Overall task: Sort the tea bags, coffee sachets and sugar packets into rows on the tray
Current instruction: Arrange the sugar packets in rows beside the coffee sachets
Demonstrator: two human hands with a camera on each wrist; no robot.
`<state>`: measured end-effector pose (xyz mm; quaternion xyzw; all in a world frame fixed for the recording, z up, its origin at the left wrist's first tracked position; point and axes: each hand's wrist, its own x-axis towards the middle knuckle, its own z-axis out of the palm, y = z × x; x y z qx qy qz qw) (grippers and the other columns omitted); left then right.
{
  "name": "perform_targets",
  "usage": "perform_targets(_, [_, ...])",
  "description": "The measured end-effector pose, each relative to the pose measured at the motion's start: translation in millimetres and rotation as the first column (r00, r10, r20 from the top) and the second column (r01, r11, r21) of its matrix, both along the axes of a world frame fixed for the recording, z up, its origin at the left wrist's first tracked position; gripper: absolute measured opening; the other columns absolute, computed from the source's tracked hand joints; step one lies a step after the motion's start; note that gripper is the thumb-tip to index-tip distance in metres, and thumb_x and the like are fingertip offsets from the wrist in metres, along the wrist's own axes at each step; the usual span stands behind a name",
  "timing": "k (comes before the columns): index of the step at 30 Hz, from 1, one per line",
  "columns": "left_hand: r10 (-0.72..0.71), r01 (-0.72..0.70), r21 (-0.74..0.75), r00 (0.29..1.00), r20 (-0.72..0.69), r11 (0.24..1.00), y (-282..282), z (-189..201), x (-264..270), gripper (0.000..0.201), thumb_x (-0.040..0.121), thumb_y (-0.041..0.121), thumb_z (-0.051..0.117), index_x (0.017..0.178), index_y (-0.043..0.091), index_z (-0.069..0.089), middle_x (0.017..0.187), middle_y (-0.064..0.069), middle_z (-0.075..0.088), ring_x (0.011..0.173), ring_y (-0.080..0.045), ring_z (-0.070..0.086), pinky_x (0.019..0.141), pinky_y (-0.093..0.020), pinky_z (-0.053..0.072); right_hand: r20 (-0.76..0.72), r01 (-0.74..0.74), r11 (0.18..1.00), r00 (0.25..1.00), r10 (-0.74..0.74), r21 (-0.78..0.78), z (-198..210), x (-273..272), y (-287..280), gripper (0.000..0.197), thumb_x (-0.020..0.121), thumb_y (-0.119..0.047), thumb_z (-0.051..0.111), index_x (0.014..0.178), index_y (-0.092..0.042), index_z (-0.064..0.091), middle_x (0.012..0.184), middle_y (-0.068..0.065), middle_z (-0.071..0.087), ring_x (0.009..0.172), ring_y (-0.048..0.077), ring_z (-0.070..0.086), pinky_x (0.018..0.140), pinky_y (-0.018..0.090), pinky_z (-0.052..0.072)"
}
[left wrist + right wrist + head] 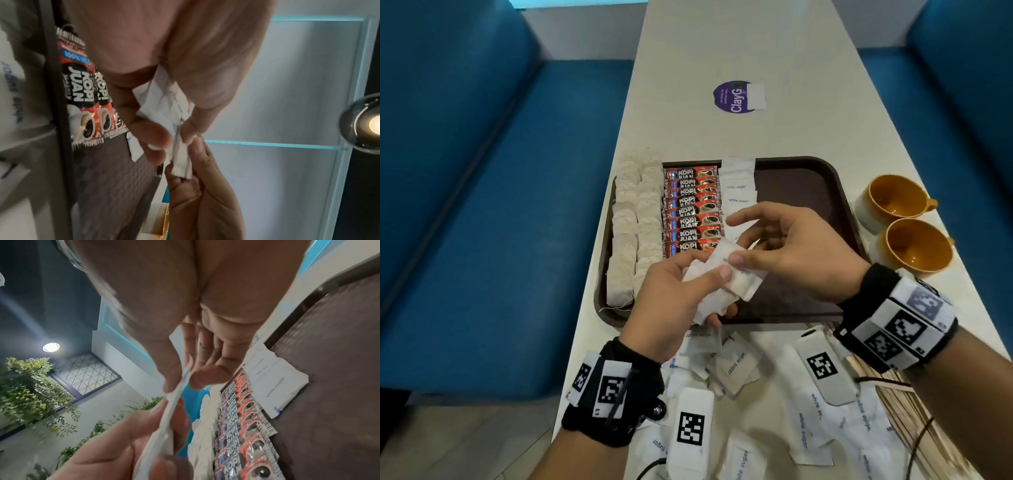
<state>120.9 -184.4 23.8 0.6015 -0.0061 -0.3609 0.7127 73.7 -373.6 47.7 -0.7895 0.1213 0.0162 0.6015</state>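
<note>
A brown tray [801, 192] holds two columns of tea bags [626, 219] at its left, then a row of red coffee sachets [693, 212], then a short row of white sugar packets [738, 186]. Over the tray's near edge my left hand [722, 291] grips a bunch of sugar packets [736, 287]. My right hand [734, 240] pinches the top packet of that bunch between thumb and a finger. In the right wrist view the pinched packet [168, 418] is seen edge-on. In the left wrist view the held packets [160, 100] are crumpled under my thumb.
Several loose sugar packets [736, 366] lie on the table in front of the tray. Two orange cups [893, 198] [916, 246] stand to the tray's right. Wooden stirrers [893, 394] lie at the near right. Blue benches flank the table.
</note>
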Motion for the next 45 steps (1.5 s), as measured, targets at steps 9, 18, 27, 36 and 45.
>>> perform_targets(9, [0.128, -0.134, -0.14, 0.99, -0.055, 0.981, 0, 4, 4, 0.022, 0.087, 0.009, 0.071, 0.106, 0.01, 0.061, 0.101, -0.016, 0.075, 0.072, -0.03, 0.067, 0.052, -0.03, 0.056, -0.059, 0.04, 0.984, 0.998, -0.03, 0.173, 2, -5, -4, 0.023, 0.08, -0.002, 0.08, 0.1, 0.006, 0.07, 0.094, 0.034, 0.07, 0.067, 0.022, 0.065, 0.06, 0.023, 0.058])
perform_targets(18, [0.071, -0.08, -0.144, 0.995, -0.069, 0.986, 0, 1, 5, 0.016, 0.094, 0.011, 0.067, 0.106, 0.004, 0.059, 0.112, -0.027, 0.069, 0.082, -0.041, 0.067, 0.056, -0.037, 0.057, -0.069, 0.114, 0.962, 0.993, -0.1, 0.248, -5, 0, -11, 0.012, 0.084, 0.001, 0.076, 0.095, 0.005, 0.072, 0.087, 0.028, 0.071, 0.067, 0.026, 0.065, 0.06, 0.026, 0.059])
perform_targets(27, [0.105, -0.128, -0.154, 0.983, -0.149, 0.98, 6, -3, 13, 0.027, 0.1, 0.001, 0.053, 0.126, -0.002, 0.059, 0.109, -0.027, 0.072, 0.09, -0.047, 0.069, 0.069, -0.044, 0.061, -0.078, 0.34, 0.917, 0.94, -0.331, 0.211, -5, 18, -45, 0.006, 0.088, 0.002, 0.073, 0.093, -0.001, 0.07, 0.082, 0.016, 0.07, 0.064, 0.022, 0.065, 0.06, 0.025, 0.061])
perform_targets(36, [0.093, -0.117, -0.149, 0.982, -0.163, 0.982, 9, -5, 11, 0.026, 0.099, -0.004, 0.049, 0.123, -0.002, 0.06, 0.119, -0.035, 0.066, 0.093, -0.047, 0.07, 0.073, -0.045, 0.062, -0.339, 0.146, 0.982, 0.924, -0.178, -0.116, -47, 42, -57, 0.01, 0.085, 0.0, 0.079, 0.091, -0.001, 0.072, 0.085, 0.02, 0.072, 0.069, 0.025, 0.066, 0.064, 0.032, 0.061])
perform_targets(45, [0.099, -0.119, -0.122, 0.983, -0.156, 0.985, 9, -6, 13, 0.02, 0.099, -0.004, 0.05, 0.11, 0.005, 0.064, 0.122, -0.032, 0.066, 0.099, -0.052, 0.069, 0.078, -0.048, 0.062, -0.309, 0.182, 0.957, 0.918, -0.248, -0.228, -53, 44, -50, 0.026, 0.072, 0.0, 0.09, 0.088, -0.007, 0.07, 0.072, 0.011, 0.075, 0.061, 0.022, 0.073, 0.059, 0.031, 0.061])
